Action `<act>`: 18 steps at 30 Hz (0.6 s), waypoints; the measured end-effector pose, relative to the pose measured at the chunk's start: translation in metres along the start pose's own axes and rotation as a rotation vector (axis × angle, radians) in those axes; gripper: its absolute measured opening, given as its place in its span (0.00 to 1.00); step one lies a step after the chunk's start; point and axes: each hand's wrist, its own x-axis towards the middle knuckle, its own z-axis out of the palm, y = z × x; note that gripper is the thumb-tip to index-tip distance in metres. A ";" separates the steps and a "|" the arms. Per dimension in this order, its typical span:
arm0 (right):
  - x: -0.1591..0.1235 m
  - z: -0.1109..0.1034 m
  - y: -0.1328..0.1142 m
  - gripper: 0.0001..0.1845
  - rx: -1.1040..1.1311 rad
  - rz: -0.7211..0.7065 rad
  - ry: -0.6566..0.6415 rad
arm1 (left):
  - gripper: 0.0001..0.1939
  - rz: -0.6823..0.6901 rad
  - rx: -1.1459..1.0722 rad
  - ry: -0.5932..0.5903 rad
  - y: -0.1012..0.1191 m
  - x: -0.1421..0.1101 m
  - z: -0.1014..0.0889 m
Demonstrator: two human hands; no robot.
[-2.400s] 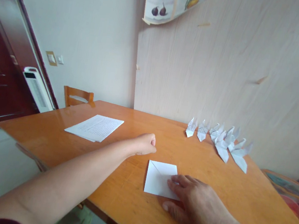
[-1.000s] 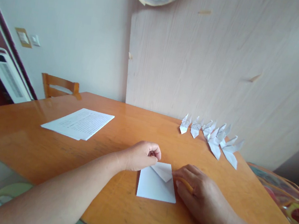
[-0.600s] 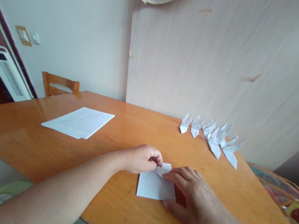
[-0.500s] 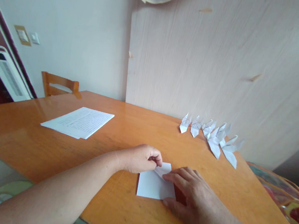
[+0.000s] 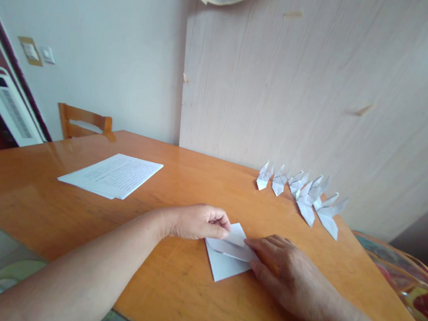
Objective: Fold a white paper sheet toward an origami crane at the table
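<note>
A small folded white paper [image 5: 227,267] lies on the wooden table in front of me, turned at an angle, with a flap lifted across its middle. My left hand [image 5: 205,222] has its thumb and curled fingers closed on the paper's upper left edge. On the other side, my right hand [image 5: 282,264] grips the right corner between thumb and fingertips. The part of the paper under the fingers is hidden.
Several folded paper birds [image 5: 306,201] stand in a row at the back right of the table [image 5: 162,292]. A stack of written sheets [image 5: 111,174] lies at the left. Beyond the table are a wooden chair [image 5: 85,122] and a wall.
The paper has been turned, so one corner now points toward me. A flap stands raised across it. Both hands have shifted slightly, the right one to the right with its grip on the corner.
</note>
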 end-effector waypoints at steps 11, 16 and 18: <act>-0.001 -0.002 -0.001 0.16 -0.050 0.014 0.057 | 0.24 0.031 0.341 -0.093 0.008 -0.005 -0.003; -0.002 0.002 -0.013 0.19 -0.023 -0.009 0.069 | 0.22 0.085 0.392 -0.054 0.007 -0.003 0.007; -0.001 0.004 -0.018 0.16 0.005 -0.016 0.051 | 0.22 0.106 0.408 -0.021 0.007 -0.004 0.011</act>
